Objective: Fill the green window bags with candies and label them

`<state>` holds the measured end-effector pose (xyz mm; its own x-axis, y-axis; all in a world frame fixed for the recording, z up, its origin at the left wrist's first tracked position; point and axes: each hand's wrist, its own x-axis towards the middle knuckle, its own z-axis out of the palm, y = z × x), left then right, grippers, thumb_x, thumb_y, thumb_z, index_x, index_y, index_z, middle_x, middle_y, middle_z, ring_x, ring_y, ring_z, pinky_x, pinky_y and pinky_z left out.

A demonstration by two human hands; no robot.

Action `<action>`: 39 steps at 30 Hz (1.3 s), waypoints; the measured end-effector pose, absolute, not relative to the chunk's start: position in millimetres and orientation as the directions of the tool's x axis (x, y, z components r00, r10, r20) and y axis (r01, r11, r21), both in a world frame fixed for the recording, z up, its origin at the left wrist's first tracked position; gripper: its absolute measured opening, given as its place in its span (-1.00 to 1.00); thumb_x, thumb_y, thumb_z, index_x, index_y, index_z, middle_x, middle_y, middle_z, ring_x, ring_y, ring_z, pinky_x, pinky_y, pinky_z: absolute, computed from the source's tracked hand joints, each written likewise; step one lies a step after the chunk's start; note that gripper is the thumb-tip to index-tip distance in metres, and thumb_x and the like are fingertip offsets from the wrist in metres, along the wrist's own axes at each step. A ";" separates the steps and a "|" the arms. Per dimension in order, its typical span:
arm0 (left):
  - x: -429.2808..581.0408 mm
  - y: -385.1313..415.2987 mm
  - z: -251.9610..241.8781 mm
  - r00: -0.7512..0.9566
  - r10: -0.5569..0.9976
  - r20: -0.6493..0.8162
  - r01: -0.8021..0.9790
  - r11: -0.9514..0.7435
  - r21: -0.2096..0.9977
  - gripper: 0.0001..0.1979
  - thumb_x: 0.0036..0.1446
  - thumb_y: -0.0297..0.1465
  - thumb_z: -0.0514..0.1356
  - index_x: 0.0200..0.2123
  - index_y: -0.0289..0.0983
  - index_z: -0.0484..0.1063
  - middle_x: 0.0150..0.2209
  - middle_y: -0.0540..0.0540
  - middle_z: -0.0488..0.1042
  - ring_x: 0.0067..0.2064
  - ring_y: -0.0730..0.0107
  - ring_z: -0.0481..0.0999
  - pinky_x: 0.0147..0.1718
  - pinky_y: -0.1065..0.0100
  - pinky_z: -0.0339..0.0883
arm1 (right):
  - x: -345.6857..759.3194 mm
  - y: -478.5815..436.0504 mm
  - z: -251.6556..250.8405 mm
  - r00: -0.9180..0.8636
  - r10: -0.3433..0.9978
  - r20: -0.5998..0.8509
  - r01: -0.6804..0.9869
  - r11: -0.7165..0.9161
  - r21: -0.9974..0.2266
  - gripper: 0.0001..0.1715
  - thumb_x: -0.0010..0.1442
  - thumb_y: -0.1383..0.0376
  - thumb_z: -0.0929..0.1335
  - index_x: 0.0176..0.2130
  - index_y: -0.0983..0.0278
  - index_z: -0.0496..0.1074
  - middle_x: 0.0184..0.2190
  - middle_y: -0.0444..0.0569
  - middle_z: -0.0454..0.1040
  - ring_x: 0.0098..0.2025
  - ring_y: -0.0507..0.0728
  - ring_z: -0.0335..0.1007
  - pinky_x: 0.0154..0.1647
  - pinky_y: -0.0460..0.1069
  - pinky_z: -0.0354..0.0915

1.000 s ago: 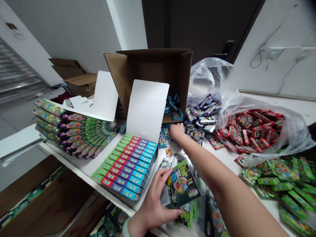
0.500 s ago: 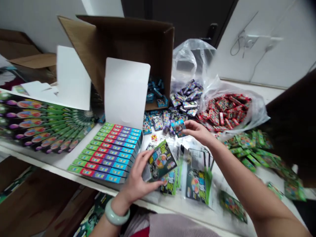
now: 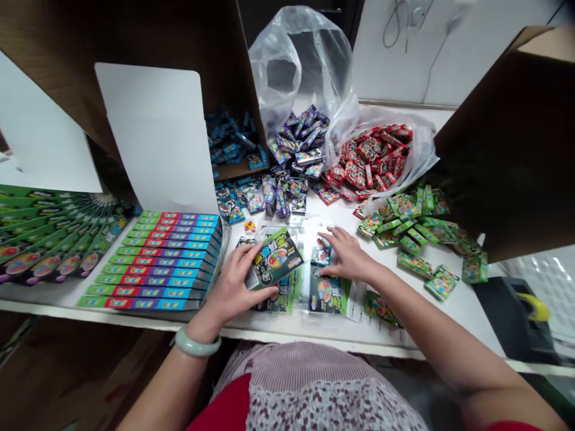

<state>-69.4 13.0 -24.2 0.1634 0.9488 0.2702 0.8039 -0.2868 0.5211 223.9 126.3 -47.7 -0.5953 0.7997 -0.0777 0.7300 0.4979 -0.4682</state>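
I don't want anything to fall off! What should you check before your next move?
1. Grip of the left hand on the green-and-black printed card pack: ok.
2. Hold of the right hand on the small blue foil packet, at its fingertips: ok.
3. The clear plastic sleeves under the hands lie flat on the white table: ok.
4. Which sleeve end is open: cannot tell.
5. The open cardboard box of striped packs sits fully on the table: ok.
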 end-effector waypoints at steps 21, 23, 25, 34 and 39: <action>-52.2 16.1 -20.4 0.406 0.885 0.229 0.702 -0.463 0.542 -0.04 -0.06 -0.15 0.38 0.33 -0.15 -0.01 0.15 -0.25 0.20 0.18 -0.05 0.22 0.15 -0.09 0.18 | 223.1 127.1 59.2 -0.902 0.429 -0.040 0.401 0.803 -0.441 -0.29 -0.04 0.26 0.52 0.11 0.15 0.41 0.16 0.09 0.35 0.16 0.36 0.27 0.16 0.27 0.25; -49.4 16.5 -21.8 0.380 0.895 0.234 0.694 -0.443 0.567 -0.04 -0.08 -0.15 0.39 0.32 -0.14 0.01 0.15 -0.25 0.20 0.17 -0.05 0.23 0.15 -0.10 0.19 | 218.4 127.0 56.6 -0.891 0.453 -0.015 0.399 0.768 -0.501 -0.28 -0.08 0.20 0.54 0.09 0.14 0.41 0.16 0.07 0.34 0.17 0.35 0.28 0.17 0.24 0.26; -46.7 16.6 -22.8 0.346 0.907 0.240 0.692 -0.419 0.587 -0.06 -0.08 -0.17 0.39 0.31 -0.15 0.03 0.13 -0.24 0.21 0.16 -0.05 0.25 0.14 -0.09 0.21 | 214.8 124.4 51.4 -0.868 0.493 0.051 0.385 0.736 -0.558 -0.20 -0.10 0.12 0.56 0.11 0.14 0.36 0.19 0.08 0.29 0.20 0.33 0.24 0.20 0.21 0.25; -28.7 9.2 -12.0 0.092 0.943 0.319 0.785 -0.266 0.559 -0.09 -0.15 -0.23 0.42 0.24 -0.24 0.09 0.09 -0.26 0.21 0.15 -0.06 0.24 0.14 -0.09 0.21 | 200.7 83.5 8.6 -0.570 0.821 0.027 0.366 0.283 -0.887 -0.45 0.12 0.18 0.42 0.10 0.09 0.29 0.07 0.06 0.34 0.04 0.24 0.38 -0.06 0.15 0.42; -13.6 6.6 -10.7 -0.004 0.965 0.260 0.540 -0.217 0.813 -0.36 0.05 -0.24 0.32 0.15 -0.20 0.15 0.05 -0.21 0.32 0.04 0.11 0.38 0.03 0.03 0.34 | 193.0 75.7 5.3 -0.433 0.899 0.071 0.123 0.137 -0.983 -0.51 0.19 0.25 0.33 0.11 0.09 0.24 -0.28 -0.12 0.44 -0.34 0.04 0.40 -0.29 0.00 0.40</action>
